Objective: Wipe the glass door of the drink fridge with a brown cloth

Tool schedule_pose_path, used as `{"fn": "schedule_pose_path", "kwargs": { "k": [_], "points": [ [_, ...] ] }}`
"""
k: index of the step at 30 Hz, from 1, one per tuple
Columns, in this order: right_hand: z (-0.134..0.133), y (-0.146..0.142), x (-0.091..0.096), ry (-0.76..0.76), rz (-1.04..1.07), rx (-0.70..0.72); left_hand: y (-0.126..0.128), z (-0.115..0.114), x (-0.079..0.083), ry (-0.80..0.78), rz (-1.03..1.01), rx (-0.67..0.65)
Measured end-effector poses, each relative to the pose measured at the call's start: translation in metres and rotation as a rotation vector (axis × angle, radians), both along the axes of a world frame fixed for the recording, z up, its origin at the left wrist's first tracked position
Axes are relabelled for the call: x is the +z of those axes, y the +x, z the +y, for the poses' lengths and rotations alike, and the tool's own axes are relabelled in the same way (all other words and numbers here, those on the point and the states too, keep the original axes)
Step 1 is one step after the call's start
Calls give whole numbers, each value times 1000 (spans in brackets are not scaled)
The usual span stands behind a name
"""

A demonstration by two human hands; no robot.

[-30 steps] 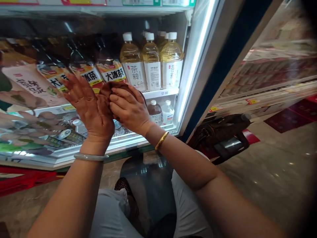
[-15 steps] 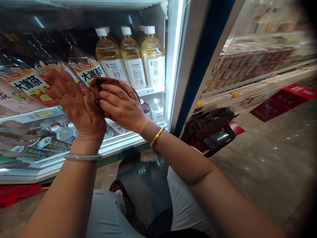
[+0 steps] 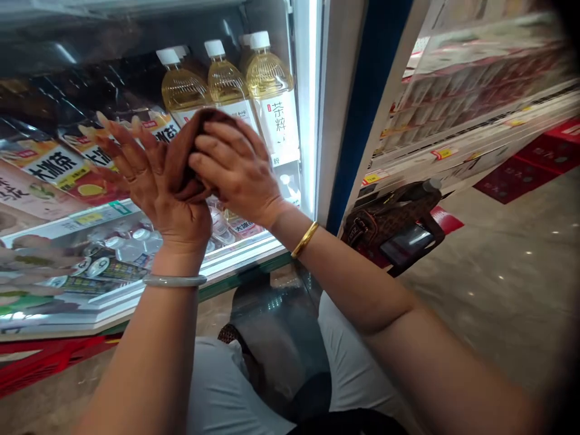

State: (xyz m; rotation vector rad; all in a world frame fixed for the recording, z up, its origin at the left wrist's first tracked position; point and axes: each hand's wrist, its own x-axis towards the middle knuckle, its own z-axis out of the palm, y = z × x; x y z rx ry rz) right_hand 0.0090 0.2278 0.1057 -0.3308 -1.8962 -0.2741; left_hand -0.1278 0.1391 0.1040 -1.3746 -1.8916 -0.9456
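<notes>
A crumpled brown cloth point(image 3: 180, 158) is bunched in my right hand point(image 3: 242, 169), whose fingers curl over it. My left hand point(image 3: 167, 202) is open with its fingers spread up and to the left, and the cloth rests against its thumb side. Both hands are in front of a lit drinks cooler. Behind them stand bottles of yellow tea point(image 3: 270, 90) with white caps, partly covered by the cloth and my right hand. To the left are iced tea cartons point(image 3: 57, 163) on the same shelf.
The cooler's lower shelf holds lying cans point(image 3: 115, 269) and clear bottles. A blue post point(image 3: 369, 90) stands on the right. Beyond it are a brown handbag point(image 3: 385, 223), packed shelves and red boxes point(image 3: 521, 172). A red basket point(image 3: 49, 362) shows at the lower left.
The view has shifted, so both hands appear farther right. The cloth now stands up more between them, folded higher above my left thumb. My right hand still grips it.
</notes>
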Motion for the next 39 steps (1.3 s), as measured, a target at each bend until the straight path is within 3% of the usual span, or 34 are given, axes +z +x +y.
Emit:
{"fn": "schedule_pose_path", "kwargs": {
  "k": [5,7,9,13,16,20,23,26,29,33,35,37,39],
  "points": [
    [32,28,27,-199,246,-198,7,-1,2,24,123,-68],
    [36,25,22,-215,288,-221,9,1,2,28,96,-64],
    [30,15,7,-138,265,-172,11,5,3,35,65,-63],
    [11,3,-14,22,70,-83,15,15,6,70,-28,-16],
    [20,16,-4,14,76,-130,19,14,8,75,-14,-37],
    [38,32,13,-163,274,-266,25,11,6,69,21,-96],
    [28,24,5,-221,246,-255,26,14,1,56,41,-139],
    [11,17,-7,-106,87,-148,25,20,-3,97,26,-161],
    [14,27,-6,-44,-4,-122,24,23,-5,114,41,-189],
    [40,43,6,-189,213,-264,28,23,-5,61,36,-189],
    [48,38,2,-245,365,-351,30,24,-6,61,35,-190],
    [45,26,-9,-206,427,-361,31,26,-7,62,47,-205],
    [35,17,-20,-84,350,-277,30,29,-10,81,86,-235]
  ]
}}
